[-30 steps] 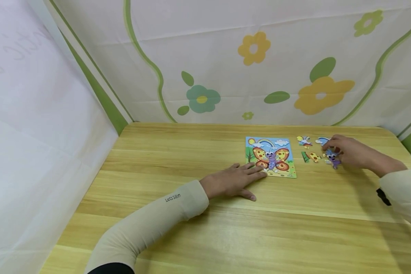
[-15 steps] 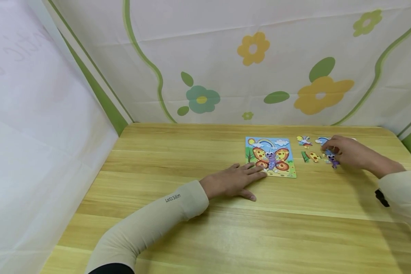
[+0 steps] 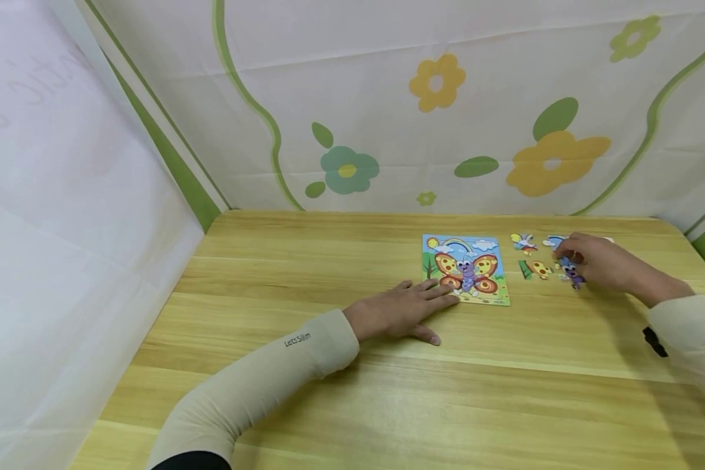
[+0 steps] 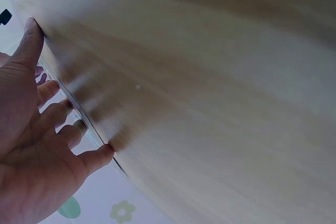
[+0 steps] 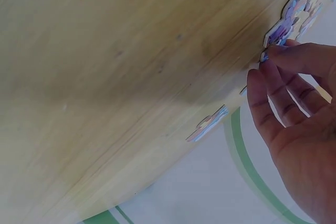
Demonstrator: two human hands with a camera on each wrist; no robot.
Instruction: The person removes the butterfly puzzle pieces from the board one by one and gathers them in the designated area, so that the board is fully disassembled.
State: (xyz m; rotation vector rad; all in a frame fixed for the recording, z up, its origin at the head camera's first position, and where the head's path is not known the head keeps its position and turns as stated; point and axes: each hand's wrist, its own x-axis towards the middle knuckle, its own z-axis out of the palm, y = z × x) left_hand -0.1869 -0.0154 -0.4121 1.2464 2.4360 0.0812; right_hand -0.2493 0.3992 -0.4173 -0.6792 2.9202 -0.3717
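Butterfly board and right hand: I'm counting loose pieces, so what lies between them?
In the head view, two loose pieces: one farther back, a green-and-orange one nearer, between board and right hand.

right hand [image 3: 598,262]: shifts slightly back toward the far bench edge over the second, fingertips now on the purple puzzle piece [image 3: 572,273].
purple puzzle piece: more covered by the fingers than a second ago.

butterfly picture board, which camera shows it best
The head view: the butterfly picture board lies flat on the table, whole and in colour, with the left hand touching its near-left corner. The left wrist view shows only blurred wood and fingers; the right wrist view shows loose pieces, not the board.
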